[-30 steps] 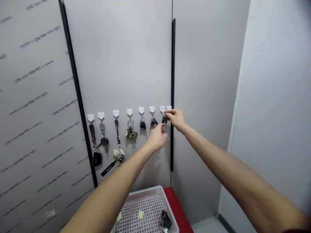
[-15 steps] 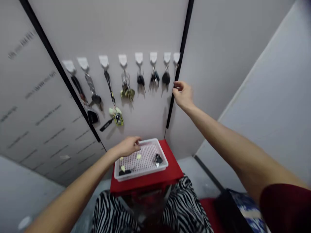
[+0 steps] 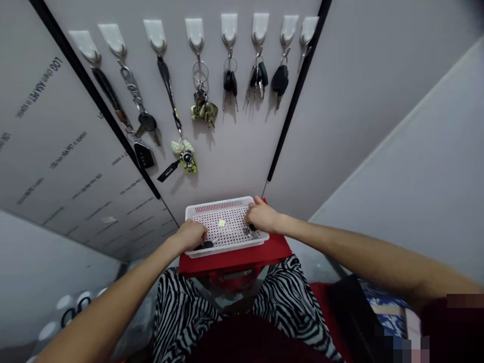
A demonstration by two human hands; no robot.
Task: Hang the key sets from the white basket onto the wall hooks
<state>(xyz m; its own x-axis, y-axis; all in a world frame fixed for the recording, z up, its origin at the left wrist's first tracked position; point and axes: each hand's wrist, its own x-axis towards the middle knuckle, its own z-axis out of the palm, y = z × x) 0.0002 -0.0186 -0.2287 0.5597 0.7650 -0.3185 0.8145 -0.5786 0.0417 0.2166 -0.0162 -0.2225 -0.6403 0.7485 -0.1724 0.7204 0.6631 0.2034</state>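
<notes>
A white perforated plastic basket [image 3: 221, 204] sits on a red stool top [image 3: 227, 263] in front of me. My right hand [image 3: 260, 216] reaches into its right end, fingers closed on a small bunch of keys [image 3: 250, 232] whose metal parts show below the fingertips. At the left end, my left hand [image 3: 192, 235] has its fingers curled down to the basket floor. A black key [image 3: 205, 245] lies just beside these fingertips; what they pinch, if anything, is hidden. One pale yellow paper slip [image 3: 222, 223] rests mid-basket.
Several white hooks [image 3: 195, 33] run along the wall, most with keys, such as a brass keyring [image 3: 204, 108] and a black car key [image 3: 280, 80]. The rightmost hook [image 3: 308, 31] bears nothing. A black bag [image 3: 355, 317] lies at lower right; white-capped containers [image 3: 64, 302] stand lower left.
My right hand has come down from beside the rightmost hook to the keys in the basket. The left hand has shifted from the basket's back to its left end. The view has tilted lower.
</notes>
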